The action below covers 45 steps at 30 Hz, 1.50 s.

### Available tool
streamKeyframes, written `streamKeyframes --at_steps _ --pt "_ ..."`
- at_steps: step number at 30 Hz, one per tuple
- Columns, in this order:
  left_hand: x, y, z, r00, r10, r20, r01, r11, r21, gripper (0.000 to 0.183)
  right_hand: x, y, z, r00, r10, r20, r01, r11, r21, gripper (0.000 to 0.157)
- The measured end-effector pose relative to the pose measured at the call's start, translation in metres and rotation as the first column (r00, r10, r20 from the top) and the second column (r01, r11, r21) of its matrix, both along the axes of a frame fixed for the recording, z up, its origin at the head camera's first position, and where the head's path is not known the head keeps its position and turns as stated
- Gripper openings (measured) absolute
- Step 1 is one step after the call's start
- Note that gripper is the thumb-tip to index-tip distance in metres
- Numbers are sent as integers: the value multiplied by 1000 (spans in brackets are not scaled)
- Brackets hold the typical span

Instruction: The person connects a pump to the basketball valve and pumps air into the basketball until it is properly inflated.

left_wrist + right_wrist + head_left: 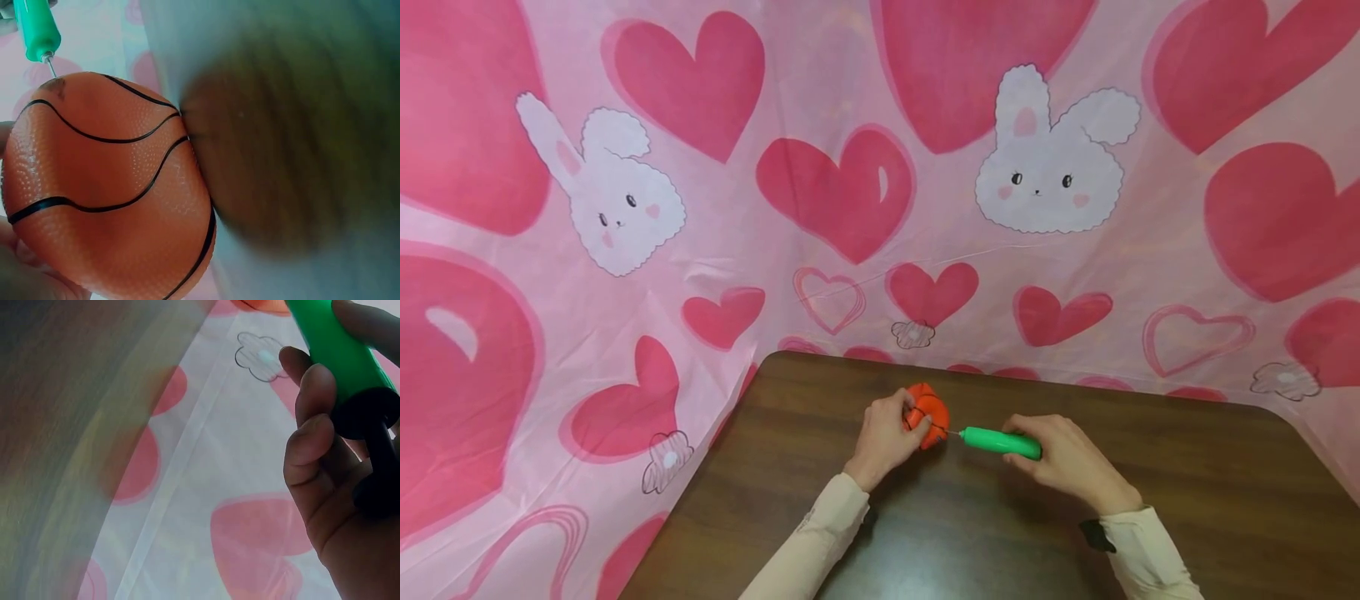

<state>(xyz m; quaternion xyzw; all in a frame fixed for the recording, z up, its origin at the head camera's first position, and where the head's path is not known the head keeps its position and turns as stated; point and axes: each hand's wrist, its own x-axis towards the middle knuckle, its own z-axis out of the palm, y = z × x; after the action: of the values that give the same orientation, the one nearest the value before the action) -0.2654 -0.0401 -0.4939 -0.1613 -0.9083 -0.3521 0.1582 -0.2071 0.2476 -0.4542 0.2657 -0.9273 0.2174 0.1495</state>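
A dented, partly flat orange toy basketball [934,408] with black lines stands over the wooden table. My left hand [883,433] grips it from the left, thumb toward me. In my right hand [1071,458] is a green hand pump [1000,443], held level with its thin metal needle [953,433] pointing left at the ball. Seen from the left wrist, the needle meets a dark patch [56,87] on the ball; how deep it sits I cannot tell. The right wrist view shows fingers curled round the green barrel and the black plunger handle [375,497] close to the palm.
The brown wooden table [970,542] has rounded corners and reflects light near its front. Behind and left of it hangs a pink cloth [947,250] with hearts and white rabbits, close to the table's edges.
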Motion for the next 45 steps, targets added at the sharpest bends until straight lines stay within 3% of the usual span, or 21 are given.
streamKeyframes --at_steps 5,13,18,25,45 --pt "1 1 3 997 -54 -46 54 999 2 15 -3 -7 -3 999 37 -3 -37 999 -2 34" --pt "6 6 5 991 -128 -47 129 991 29 11 -2 -20 -8 998 61 18 -62 997 40 29" --pt "5 7 3 987 -143 -71 145 989 23 11 1 -24 -9 998 48 -43 -45 996 76 31" --pt "6 7 4 981 -191 -42 192 980 44 10 5 -32 -10 992 27 -127 -12 993 119 31" --pt "8 5 8 973 -222 -57 225 974 39 12 10 -50 -7 969 8 -245 35 985 171 29"
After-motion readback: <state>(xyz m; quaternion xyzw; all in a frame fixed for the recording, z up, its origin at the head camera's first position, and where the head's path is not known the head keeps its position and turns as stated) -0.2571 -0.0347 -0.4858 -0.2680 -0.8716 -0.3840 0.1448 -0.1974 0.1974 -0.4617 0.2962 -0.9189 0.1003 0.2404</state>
